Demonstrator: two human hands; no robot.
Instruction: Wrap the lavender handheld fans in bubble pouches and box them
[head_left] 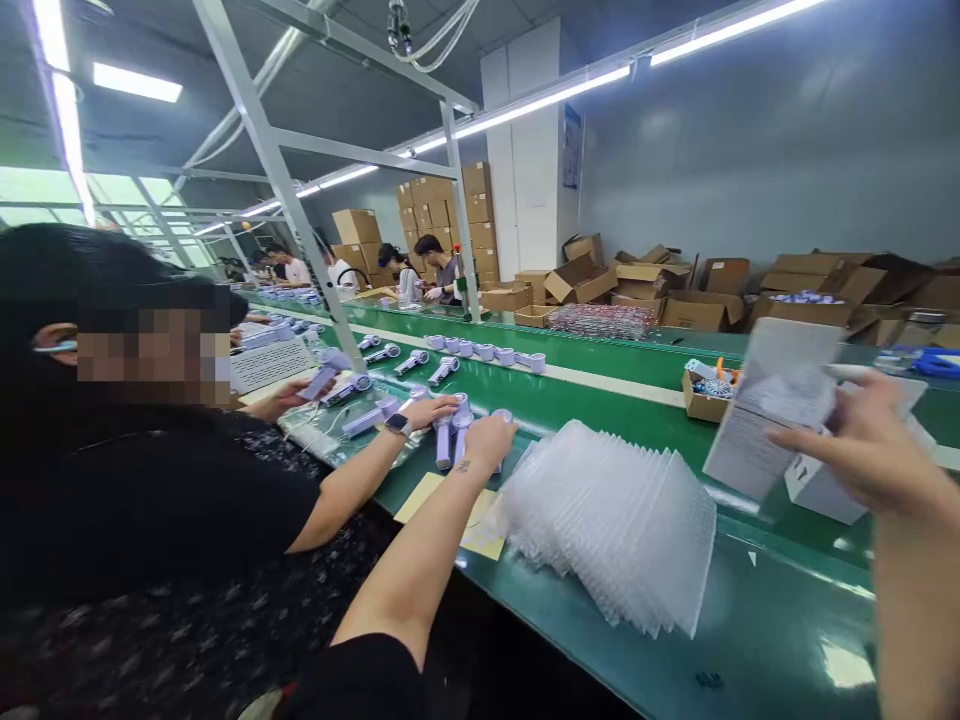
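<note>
My left hand (489,442) is closed around a lavender handheld fan (502,414), whose round head shows beyond my fingers. Just left of it stand more lavender fans (444,445), which a co-worker's hand (431,410) with a watch touches. On the right, my right hand (862,440), smeared by motion, grips a pale printed leaflet (739,455) with a crumpled clear plastic bag (795,398) against it. Behind that hand is a white box (825,488), partly hidden; whether I also hold it is unclear. A fanned stack of bubble-wrap bags (615,520) lies between my hands.
A co-worker sits close on my left, holding another fan (322,375). Fans in a row (486,353) lie along the green conveyor (600,400). A small carton (705,400) of parts stands right of centre. Yellow paper (420,495) lies at the bench edge. Open cartons (705,310) line the back.
</note>
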